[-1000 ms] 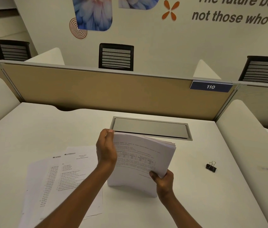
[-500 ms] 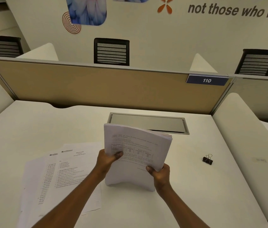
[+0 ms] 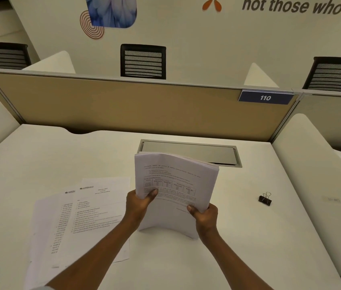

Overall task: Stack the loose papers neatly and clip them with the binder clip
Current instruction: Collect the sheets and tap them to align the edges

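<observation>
Down from the top edge, the left hand (image 3: 139, 204) now grips the stack (image 3: 175, 185) opposite the right hand (image 3: 205, 216), squaring it upright. Next: add the sheets (image 3: 86, 214) leftward, then the clip (image 3: 265, 199) rightward.

- Paper stack (image 3: 175, 185): matt white printed sheets.
- Loose sheets (image 3: 86, 216): thin matt paper.
- Binder clip (image 3: 265, 200): black body, bright wire handles.
- Desk (image 3: 60, 155): smooth matt white.
- Hatch (image 3: 190, 152): brushed grey metal.
- Partition (image 3: 123, 105): tan, matt.
</observation>
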A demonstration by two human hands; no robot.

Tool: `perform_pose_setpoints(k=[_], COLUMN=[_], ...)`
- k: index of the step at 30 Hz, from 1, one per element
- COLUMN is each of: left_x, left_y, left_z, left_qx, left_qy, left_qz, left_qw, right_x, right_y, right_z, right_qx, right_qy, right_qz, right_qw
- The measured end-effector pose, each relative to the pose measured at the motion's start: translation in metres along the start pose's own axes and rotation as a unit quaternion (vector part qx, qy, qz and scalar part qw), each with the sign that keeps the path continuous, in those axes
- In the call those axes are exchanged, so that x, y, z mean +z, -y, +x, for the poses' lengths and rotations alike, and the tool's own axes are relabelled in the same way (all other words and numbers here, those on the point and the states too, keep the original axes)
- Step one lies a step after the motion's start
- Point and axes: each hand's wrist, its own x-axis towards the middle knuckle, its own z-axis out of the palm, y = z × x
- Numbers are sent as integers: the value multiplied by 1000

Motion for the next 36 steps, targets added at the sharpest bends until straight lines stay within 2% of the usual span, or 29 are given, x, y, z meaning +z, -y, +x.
perform_pose_setpoints(k=[20, 27, 36], left_x=[17, 18, 25], left_y=[12, 10, 14], left_z=[-10, -18, -30], left_qx=[7, 11, 17], left_qy=[-70, -108, -134], left_qz=[-5, -4, -9], left_qw=[997, 994, 991], right_x=[-12, -12, -24], right_y=[-3, 4, 4], right_z=[-5, -6, -8], right_qx=[14, 33, 12], right_qy=[-7, 0, 17], right_qz=[-46, -13, -40], right_qw=[999, 999, 999])
